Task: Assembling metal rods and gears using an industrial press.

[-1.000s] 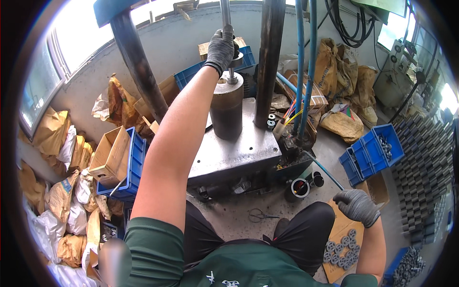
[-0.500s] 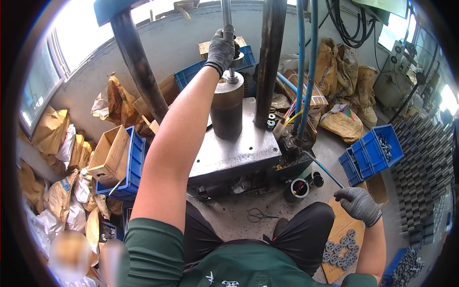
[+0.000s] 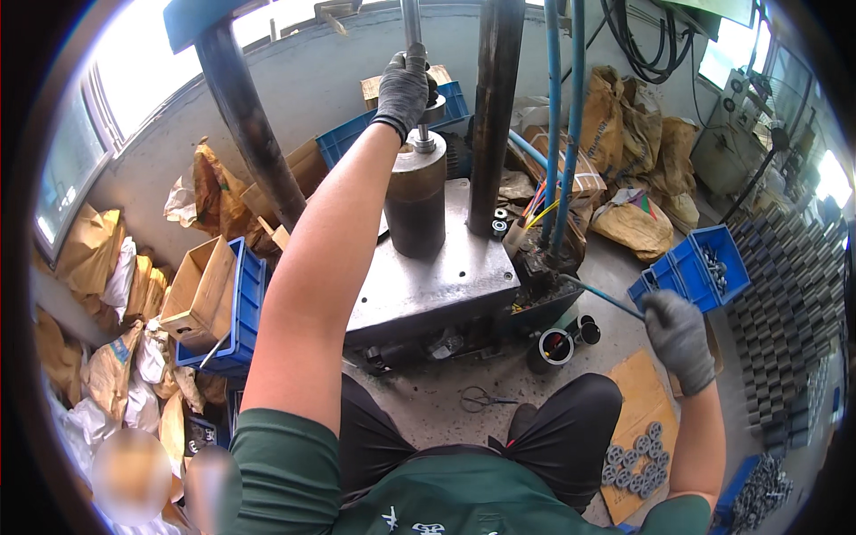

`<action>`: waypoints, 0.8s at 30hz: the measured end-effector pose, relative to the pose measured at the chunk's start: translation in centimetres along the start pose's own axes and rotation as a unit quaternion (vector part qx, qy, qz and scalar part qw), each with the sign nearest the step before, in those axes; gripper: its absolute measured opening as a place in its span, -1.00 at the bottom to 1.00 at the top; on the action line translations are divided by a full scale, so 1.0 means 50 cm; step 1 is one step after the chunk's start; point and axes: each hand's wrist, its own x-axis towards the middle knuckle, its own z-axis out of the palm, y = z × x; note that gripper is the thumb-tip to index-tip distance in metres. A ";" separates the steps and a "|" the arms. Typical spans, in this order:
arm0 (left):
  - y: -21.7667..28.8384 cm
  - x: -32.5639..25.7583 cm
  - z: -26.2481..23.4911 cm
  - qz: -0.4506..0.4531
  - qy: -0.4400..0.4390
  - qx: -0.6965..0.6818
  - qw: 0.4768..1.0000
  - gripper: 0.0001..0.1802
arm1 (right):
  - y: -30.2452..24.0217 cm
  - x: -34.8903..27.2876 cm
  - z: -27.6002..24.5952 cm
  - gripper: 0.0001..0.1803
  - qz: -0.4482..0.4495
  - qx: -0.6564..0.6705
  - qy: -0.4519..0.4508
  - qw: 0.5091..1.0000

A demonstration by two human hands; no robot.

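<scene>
In a grey knit glove, my left hand (image 3: pixel 404 91) is closed round an upright steel rod (image 3: pixel 412 22) at the press. Beside its fingers a metal collar (image 3: pixel 434 111) shows; the grip itself is partly hidden. Below, the rod's lower end stands in the top of a thick dark steel cylinder (image 3: pixel 417 205). That cylinder rests upright on the press's flat metal table (image 3: pixel 428 290). My right hand (image 3: pixel 680 341), also gloved, is wrapped round the end of a long blue lever (image 3: pixel 599 294) that runs to the press's right side.
Blue bins (image 3: pixel 691 272) with metal parts stand at the right, by stacked dark cylinders (image 3: pixel 785 312). Grey wheel-shaped parts (image 3: pixel 637 464) lie on cardboard (image 3: pixel 637 388). Scissors (image 3: pixel 481 399) and a round pot (image 3: pixel 550 350) are on the floor. A wooden box (image 3: pixel 201 299) sits left.
My right hand has moved up and the lever's end has risen with it. My left hand keeps its hold on the rod. The whole view has shifted slightly.
</scene>
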 end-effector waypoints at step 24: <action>0.034 -0.412 -0.048 0.023 -0.004 -0.435 0.900 -0.33 | 0.066 0.289 -0.022 -0.61 0.100 -0.170 0.136 0.971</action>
